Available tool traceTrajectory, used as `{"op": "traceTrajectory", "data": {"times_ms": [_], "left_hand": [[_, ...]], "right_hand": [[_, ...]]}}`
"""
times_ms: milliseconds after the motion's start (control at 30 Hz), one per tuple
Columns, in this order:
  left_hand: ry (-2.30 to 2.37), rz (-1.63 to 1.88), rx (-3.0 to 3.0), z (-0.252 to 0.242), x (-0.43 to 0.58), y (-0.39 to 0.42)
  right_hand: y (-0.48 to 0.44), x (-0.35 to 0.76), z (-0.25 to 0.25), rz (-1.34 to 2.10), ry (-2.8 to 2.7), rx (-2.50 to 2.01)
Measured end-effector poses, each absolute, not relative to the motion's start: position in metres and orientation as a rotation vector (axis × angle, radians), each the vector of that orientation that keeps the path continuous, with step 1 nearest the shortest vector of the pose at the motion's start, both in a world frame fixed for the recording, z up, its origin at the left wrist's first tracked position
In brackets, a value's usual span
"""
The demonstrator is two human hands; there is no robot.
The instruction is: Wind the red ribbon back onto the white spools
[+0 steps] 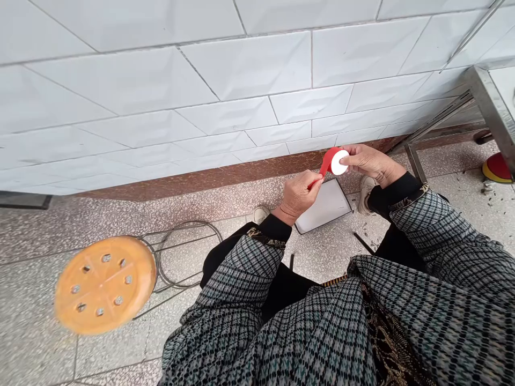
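My right hand grips a roll of red ribbon or tape by its side, the thumb on the white round face of the roll. A short red strip runs off the roll to my left hand, which is closed on the strip's end. The strip is pulled taut between both hands. Below the hands a shallow white tray with a dark rim lies on the floor between my feet. Part of it is hidden by my left hand and sleeve.
An orange round stool with wire legs lies or stands at the left. White tiles cover the wall ahead. At the right is a metal frame table, with a red and yellow object under it. Small dark scraps litter the floor.
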State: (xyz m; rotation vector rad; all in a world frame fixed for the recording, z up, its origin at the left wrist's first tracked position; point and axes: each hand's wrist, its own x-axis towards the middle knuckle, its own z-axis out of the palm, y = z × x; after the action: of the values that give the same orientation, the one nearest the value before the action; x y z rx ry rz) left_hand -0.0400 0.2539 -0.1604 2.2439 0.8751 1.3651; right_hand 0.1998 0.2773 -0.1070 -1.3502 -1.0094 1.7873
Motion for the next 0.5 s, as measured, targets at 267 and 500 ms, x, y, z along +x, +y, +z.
{"op": "traceTrajectory", "data": {"times_ms": [267,500], "left_hand": [[0.926,1.409,2.128,-0.166,-0.031,0.25],[1.037,1.5,2.072,-0.174,-0.025,0.255]], "right_hand": [[0.272,0.183,-0.116,1.871,-0.782,-1.25],[0.267,0.162,-0.13,1.824,-0.533,-1.193]]}}
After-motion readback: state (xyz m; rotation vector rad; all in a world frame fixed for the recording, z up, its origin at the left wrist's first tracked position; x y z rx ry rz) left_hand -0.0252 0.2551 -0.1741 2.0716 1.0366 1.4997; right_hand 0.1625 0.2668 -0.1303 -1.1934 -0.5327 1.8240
